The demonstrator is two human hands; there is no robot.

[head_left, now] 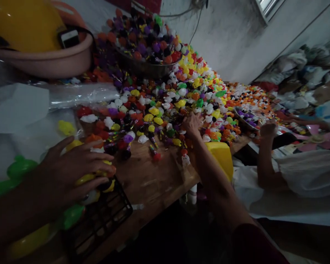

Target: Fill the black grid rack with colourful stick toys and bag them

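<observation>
Though near: phone [69,37], no legible writing.

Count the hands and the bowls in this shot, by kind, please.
Hands: 3, left hand, right hand, a co-worker's hand
Bowls: 3, pink bowl, metal bowl, small bowl
Total: 6

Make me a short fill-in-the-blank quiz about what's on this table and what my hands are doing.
1. The left hand presses down on ____ plastic pieces over a black crate.
2. The right hand reaches into the pile of small toys on the ____ table.
3. A heaped metal bowl stands at the pile's ____ end.

Missing words: yellow; wooden; far
</observation>
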